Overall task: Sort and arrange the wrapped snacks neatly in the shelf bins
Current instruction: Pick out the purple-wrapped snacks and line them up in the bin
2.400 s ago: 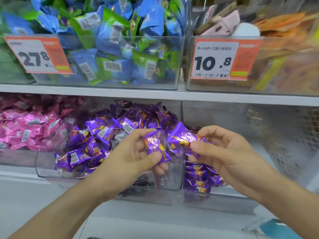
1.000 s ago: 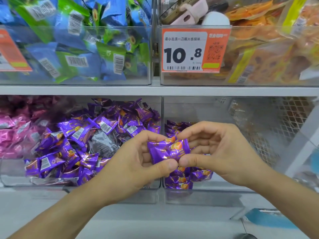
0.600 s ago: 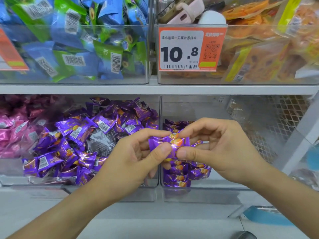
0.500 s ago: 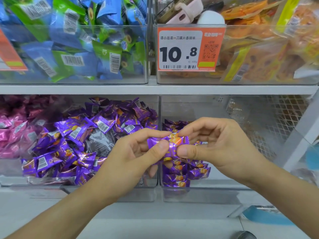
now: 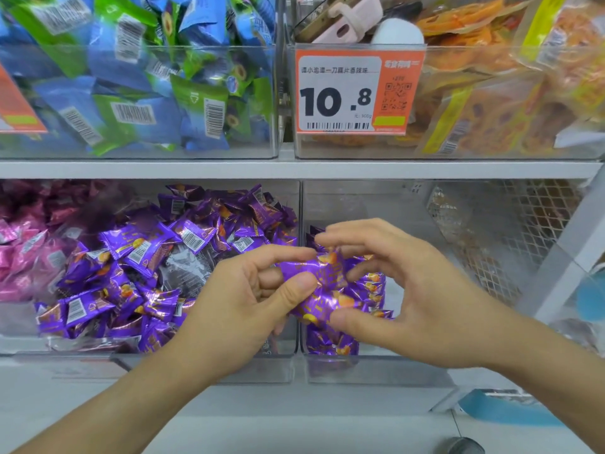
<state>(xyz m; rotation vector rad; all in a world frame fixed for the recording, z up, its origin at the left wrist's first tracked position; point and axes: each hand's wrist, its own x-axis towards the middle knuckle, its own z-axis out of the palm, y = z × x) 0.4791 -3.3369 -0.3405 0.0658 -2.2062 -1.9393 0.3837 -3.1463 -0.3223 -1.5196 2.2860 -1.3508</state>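
Two purple wrapped snacks are held between my hands in front of the lower shelf. My left hand pinches them from the left with thumb and forefinger. My right hand holds them from the right, thumb under the lower one, fingers spread over the top. Behind them, a clear bin holds a small neat stack of the same purple snacks. The clear bin to its left is heaped with loose purple snacks.
A bin of pink snacks sits at the far left. The upper shelf carries a bin of blue and green packets and a bin of orange packets with a 10.8 price tag. Wire mesh backs the right bin.
My hands brought two separate purple snacks together into one stack. My right fingers have now spread open above it, and the stack has tilted.
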